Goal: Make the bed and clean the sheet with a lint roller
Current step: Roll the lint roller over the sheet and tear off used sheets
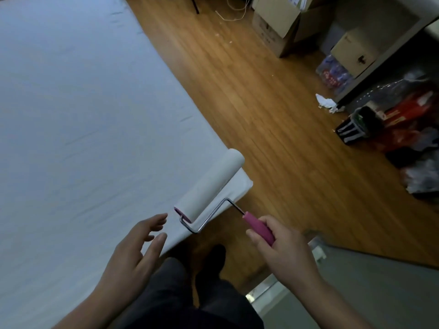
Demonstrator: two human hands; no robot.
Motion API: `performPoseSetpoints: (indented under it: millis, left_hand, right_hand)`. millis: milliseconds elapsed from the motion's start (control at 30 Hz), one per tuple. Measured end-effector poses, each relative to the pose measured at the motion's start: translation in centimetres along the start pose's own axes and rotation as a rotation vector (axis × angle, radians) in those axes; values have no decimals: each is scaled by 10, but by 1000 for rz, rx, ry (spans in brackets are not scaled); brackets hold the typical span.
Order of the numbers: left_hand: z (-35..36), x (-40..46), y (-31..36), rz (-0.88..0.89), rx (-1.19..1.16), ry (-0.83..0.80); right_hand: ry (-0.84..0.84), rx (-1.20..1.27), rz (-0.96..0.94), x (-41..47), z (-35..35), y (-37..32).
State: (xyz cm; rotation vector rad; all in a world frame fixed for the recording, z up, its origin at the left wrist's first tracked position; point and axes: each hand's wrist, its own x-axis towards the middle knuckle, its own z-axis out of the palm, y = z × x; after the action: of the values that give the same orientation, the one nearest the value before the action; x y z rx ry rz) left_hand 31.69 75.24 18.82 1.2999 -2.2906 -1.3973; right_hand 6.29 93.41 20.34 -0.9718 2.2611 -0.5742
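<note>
A white sheet (78, 119) covers the bed, filling the left half of the view, smooth with faint creases. My right hand (282, 248) grips the pink handle of a lint roller (211, 184). Its white roll lies over the bed's near right corner, with the metal frame bent below it. My left hand (135, 252) hovers over the sheet's near edge just left of the roll's pink end, fingers spread and holding nothing.
Wooden floor (261, 103) runs along the bed's right side. Cardboard boxes (280, 27), plastic bags (403, 124) and a crumpled tissue (326, 103) lie at the far right under a shelf. My dark-trousered legs (190, 293) stand at the bed's corner.
</note>
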Motion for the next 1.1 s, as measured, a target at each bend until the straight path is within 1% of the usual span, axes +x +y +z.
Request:
performPoseSetpoints:
  millis: [100,233,400,500,600,767,933,1000,1100]
  left_hand:
    - [19,35,20,3,5,-33]
    - [46,100,48,27,-47,-69]
    - [69,188,101,121,-71,-104]
    - [70,234,132,155,-63,-92]
    - [77,270,161,155,-45,-55]
    - [108,320,195,92,-36,45]
    - [176,362,245,-62,-40,191]
    - [209,373,273,-126,-48,190]
    - [250,384,314,-190,-77,166]
  right_hand:
    - [25,4,26,24,-27,18]
    - [70,-30,66,61,-65,29]
    - [113,-50,92,114,-125,38]
    - [142,-17,98,145,-155,41]
    - [126,-33,86,180,-185,51]
    - [57,-51,5,258,-232,81]
    - [-75,-79,-125,350,-297,133]
    - [-135,-116,-136,376,-330,161]
    - [-218,-170,-85,408,-379,197]
